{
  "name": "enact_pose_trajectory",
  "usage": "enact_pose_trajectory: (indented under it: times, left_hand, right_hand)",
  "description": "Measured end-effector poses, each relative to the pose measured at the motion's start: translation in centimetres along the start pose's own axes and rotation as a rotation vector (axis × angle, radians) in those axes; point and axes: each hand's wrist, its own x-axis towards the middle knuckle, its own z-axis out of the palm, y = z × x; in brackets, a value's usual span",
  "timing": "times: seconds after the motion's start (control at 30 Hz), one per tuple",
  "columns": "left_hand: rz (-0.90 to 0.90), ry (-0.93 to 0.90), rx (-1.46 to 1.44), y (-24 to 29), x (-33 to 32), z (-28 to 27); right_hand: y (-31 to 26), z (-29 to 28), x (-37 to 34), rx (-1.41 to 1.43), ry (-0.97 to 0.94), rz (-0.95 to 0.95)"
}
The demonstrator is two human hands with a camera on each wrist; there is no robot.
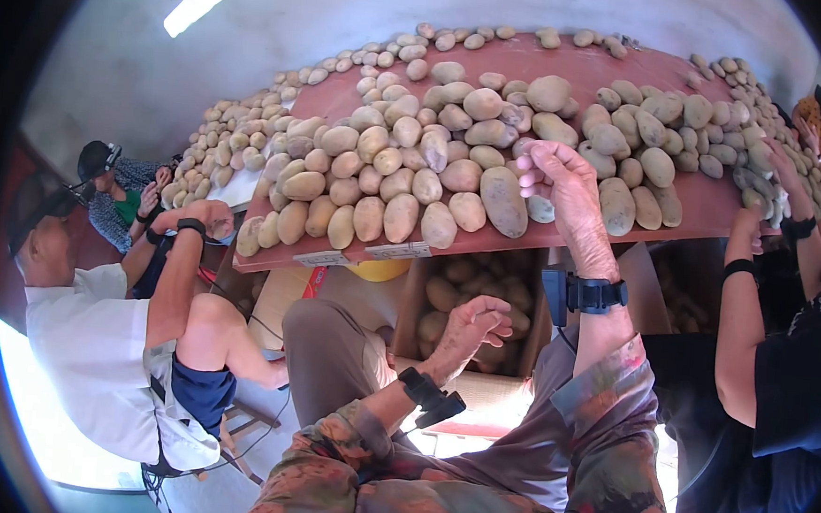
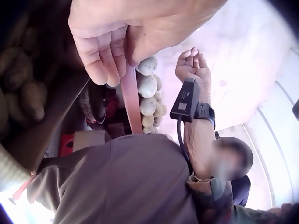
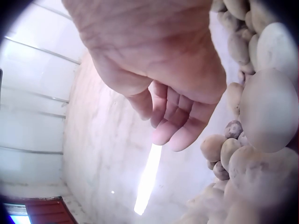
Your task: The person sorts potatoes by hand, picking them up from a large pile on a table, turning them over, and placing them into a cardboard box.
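Observation:
Potatoes (image 1: 401, 216) lie heaped along a reddish table (image 1: 619, 67). My right hand (image 1: 565, 191) is raised in front of the heap, its fingers loosely bent; the right wrist view shows nothing in that hand (image 3: 159, 70), with large potatoes (image 3: 268, 109) beside it. Lower down, my left hand (image 1: 467, 335) hovers over a box (image 1: 539, 332) of potatoes under the table's front edge. In the left wrist view the fingers of this hand (image 2: 140, 28) hang relaxed and hold nothing, close by the table edge (image 2: 131, 100).
White labels (image 1: 399, 250) are stuck on the table's front edge. To the left sits a person in a white shirt (image 1: 94, 359); at right, a person in dark clothes (image 1: 803, 375) reaches toward the potatoes. A yellow object (image 1: 379, 270) shows below the table, near my knee (image 1: 325, 345).

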Motion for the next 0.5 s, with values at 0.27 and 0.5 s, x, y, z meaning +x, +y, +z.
enact_pose_trajectory:
  times: [0.27, 0.5]
  left_hand:
    - [0.162, 0.093, 0.014, 3.7, -1.0, -3.1]
    - [0.245, 0.138, -0.022, 5.4, -1.2, -4.9]
  right_hand:
    - [0.3, 1.3, 0.1, -0.025, 0.006, -0.010]
    - [1.0, 2.0, 0.3, 0.023, 0.032, -0.037]
